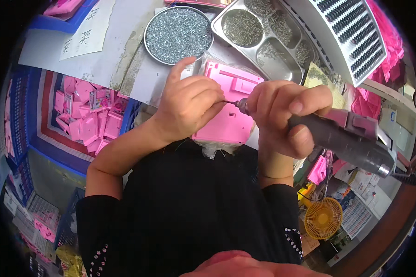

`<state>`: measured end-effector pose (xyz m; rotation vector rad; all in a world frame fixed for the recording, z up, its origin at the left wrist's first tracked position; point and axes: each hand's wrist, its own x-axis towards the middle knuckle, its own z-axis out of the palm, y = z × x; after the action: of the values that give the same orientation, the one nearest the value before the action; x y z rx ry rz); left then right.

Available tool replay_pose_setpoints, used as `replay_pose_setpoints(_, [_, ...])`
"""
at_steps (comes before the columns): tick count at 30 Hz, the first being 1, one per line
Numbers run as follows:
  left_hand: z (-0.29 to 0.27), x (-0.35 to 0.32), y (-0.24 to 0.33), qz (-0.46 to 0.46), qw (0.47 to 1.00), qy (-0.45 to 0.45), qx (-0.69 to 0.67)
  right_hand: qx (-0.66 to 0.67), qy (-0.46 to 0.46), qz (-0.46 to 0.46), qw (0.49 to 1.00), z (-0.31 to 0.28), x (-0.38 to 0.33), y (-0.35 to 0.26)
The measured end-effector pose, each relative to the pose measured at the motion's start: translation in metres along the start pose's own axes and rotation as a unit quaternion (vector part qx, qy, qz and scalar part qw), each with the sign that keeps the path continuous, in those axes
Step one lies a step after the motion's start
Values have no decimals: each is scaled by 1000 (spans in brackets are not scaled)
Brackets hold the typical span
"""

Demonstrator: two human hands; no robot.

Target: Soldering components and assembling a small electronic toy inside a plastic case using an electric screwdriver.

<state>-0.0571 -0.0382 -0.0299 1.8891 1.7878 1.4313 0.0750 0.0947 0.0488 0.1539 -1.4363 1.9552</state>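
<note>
In my right hand (282, 115) is a dark grey electric screwdriver (344, 144), held tilted with its bit pointing left. My left hand (187, 104) has its thumb and fingers pinched at the bit's tip, the index finger raised. Whatever sits between those fingertips is hidden or too small to make out. Beneath both hands lies a pink plastic housing (231, 122) with a raised rectangular block and a small slot. The bit is over the housing; I cannot tell whether it touches.
Silver screws (178, 34) fill a round dish beyond my left hand. A steel compartment tray (284, 70) holds small metal parts. At the far right stands a white rack (330, 48) with black rows. Left is a blue-edged crate (133, 113) of pink parts (85, 127). A yellow fan (323, 218) stands lower right.
</note>
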Motion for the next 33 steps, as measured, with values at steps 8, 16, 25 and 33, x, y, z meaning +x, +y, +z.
replay_pose_setpoints(8, [-41,32,-84,-105,946,-11,307,-44,60,-28,997,-20,32,51])
replay_pose_setpoints(16, [-37,18,-102,-79,965,36,248,-165,31,35,985,-18,31,69])
replay_pose_setpoints(25, [-35,23,-116,-64,959,30,273,-204,-16,38,978,-23,33,68])
replay_pose_setpoints(33, [-36,25,-110,-29,964,84,251,-179,-16,66,982,-11,9,63])
